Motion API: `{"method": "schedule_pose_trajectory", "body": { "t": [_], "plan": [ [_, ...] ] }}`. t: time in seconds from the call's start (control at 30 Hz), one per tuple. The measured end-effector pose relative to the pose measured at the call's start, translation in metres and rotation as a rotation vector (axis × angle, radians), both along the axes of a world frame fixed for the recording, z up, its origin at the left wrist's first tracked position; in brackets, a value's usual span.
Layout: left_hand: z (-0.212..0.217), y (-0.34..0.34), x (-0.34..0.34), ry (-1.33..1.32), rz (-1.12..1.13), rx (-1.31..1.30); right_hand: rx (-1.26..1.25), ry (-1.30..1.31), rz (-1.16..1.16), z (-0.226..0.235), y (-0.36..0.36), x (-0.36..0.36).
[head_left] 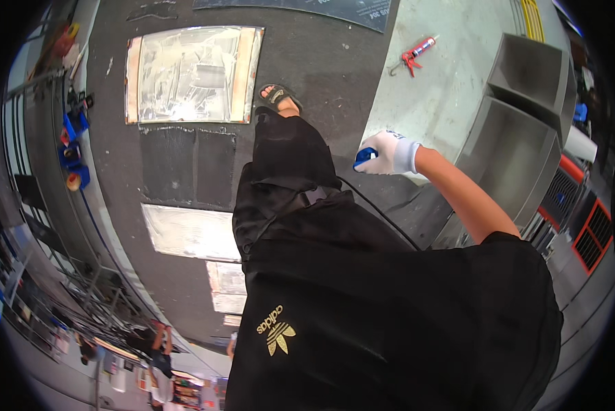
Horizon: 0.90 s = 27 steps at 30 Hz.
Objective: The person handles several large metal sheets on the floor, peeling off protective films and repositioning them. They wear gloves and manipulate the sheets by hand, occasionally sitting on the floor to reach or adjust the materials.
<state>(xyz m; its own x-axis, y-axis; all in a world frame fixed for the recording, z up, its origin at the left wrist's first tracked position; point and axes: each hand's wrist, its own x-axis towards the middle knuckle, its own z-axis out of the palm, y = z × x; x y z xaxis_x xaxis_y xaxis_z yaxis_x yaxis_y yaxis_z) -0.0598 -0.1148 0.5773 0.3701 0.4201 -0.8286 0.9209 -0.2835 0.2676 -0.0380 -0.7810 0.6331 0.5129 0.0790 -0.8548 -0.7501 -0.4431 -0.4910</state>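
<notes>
right hand: white work glove worn; fingers curled tight around a small blue tool. Only the blue end shows, poking out past the fingertips on the person's left side; the rest is hidden in the palm, so its kind cannot be told.
grip: closed fist, no gap between fingers and tool; judged a carrying or working hold, with the tool kept ready at the edge of the bench.
cable: a thin black cable is seen running from below the fingers down across the dark clothing; whether it joins the blue tool cannot be told.
workbench: pale grey top, lying beyond and to the right of the fingers; the hand is held over its near edge.
caulking gun: red, laid flat on the bench, well beyond the fingertips, not touched.
grey boxes: two open sheet-metal boxes stood on the bench to the right of the wrist, openings turned toward the hand.
foil sheet: laid flat on the dark floor, far left of the fingers; a sandalled foot is planted between the two.
left hand: not in view; state cannot be told.
</notes>
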Motion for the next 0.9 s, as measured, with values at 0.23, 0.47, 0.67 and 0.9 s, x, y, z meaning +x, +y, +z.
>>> {"method": "schedule_pose_trajectory", "body": {
  "t": [0.23, 0.47, 0.67, 0.9],
  "plan": [
    [0.011, -0.007, 0.04, 0.021, -0.136, -0.021, -0.007, -0.556, -0.001, 0.026, 0.03, 0.012],
    [0.006, -0.013, 0.041, 0.025, -0.163, -0.061, -0.023, -0.696, 0.079, 0.04, 0.035, 0.012],
    [-0.004, -0.016, 0.034, 0.016, -0.146, -0.102, -0.044, -0.613, 0.262, 0.053, 0.029, 0.029],
    [-0.022, -0.03, 0.024, -0.005, -0.114, -0.16, -0.07, -0.526, 0.421, 0.063, 0.041, 0.048]
  ]
}}
